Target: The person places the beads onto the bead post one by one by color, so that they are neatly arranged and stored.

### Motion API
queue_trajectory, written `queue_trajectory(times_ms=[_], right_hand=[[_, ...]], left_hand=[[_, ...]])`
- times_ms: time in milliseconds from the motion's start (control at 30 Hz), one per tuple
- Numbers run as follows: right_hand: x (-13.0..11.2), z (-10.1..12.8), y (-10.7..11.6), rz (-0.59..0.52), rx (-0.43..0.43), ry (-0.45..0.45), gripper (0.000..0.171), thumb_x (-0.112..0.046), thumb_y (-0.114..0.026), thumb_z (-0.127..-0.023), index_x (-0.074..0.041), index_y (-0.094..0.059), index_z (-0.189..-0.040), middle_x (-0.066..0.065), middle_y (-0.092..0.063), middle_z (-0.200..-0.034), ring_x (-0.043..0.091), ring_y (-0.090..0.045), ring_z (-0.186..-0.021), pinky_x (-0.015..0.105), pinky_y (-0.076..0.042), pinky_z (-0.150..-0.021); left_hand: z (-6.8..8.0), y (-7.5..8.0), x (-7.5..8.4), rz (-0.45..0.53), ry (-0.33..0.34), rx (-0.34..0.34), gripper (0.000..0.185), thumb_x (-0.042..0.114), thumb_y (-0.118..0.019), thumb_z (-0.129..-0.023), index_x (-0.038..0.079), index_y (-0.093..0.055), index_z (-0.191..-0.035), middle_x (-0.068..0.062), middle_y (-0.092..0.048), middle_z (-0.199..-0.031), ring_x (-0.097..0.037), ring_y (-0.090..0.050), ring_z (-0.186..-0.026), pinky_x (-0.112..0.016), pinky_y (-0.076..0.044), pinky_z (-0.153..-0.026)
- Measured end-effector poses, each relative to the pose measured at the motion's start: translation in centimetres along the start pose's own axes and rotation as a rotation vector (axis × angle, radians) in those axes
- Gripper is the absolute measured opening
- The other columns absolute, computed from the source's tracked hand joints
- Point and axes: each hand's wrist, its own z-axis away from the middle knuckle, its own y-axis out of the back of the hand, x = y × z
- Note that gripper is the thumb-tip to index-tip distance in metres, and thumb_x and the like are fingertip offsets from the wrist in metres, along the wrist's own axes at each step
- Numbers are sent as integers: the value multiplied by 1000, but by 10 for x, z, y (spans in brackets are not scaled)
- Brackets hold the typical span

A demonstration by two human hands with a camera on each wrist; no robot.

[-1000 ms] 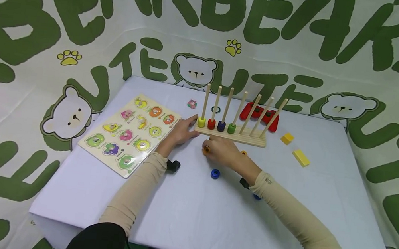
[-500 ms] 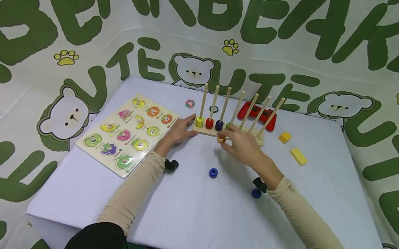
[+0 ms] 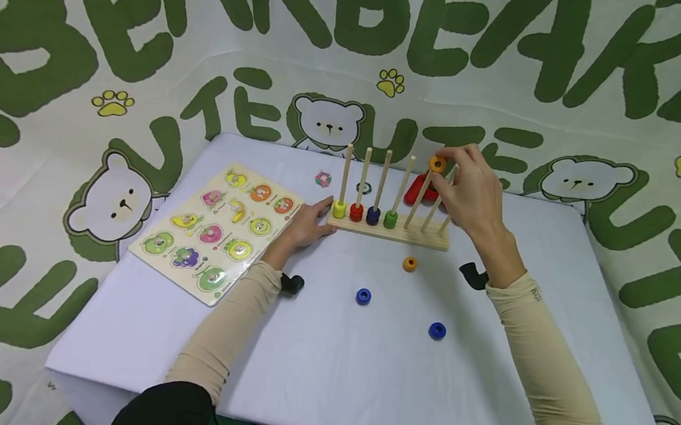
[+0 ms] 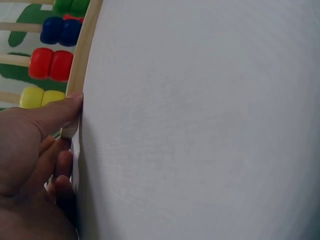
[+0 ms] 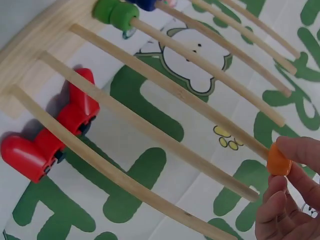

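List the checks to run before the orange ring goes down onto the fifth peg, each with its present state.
1. Right hand pinches the orange ring in a firm grip: ok.
2. Ring at the tip of the fifth peg: ok in the head view; whether the hole is already threaded, cannot tell.
3. Fifth peg bare below the ring: ok; rings sit only on the first four pegs.
4. Left hand touches the end of the wooden base, thumb against its edge: ok.
5. Base flat on the table: ok.
6. Spare rings, one orange and two blue, lie apart from the base: ok.
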Motion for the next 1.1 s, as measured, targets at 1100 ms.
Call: queue_trajectory(times_ms=[1100], right_hand=[[13,44,-18,-5,-15,23,19,-12,-71,-101,1,-74,-114,18,-68,-105,26,-57,-68,33,-43,-55]], left_hand=[[1,0,0,9,13,0,79,25,-72,-103,12,-32,-169,-27,-60,-148,-41,-46,-147,-52,-35,-126]])
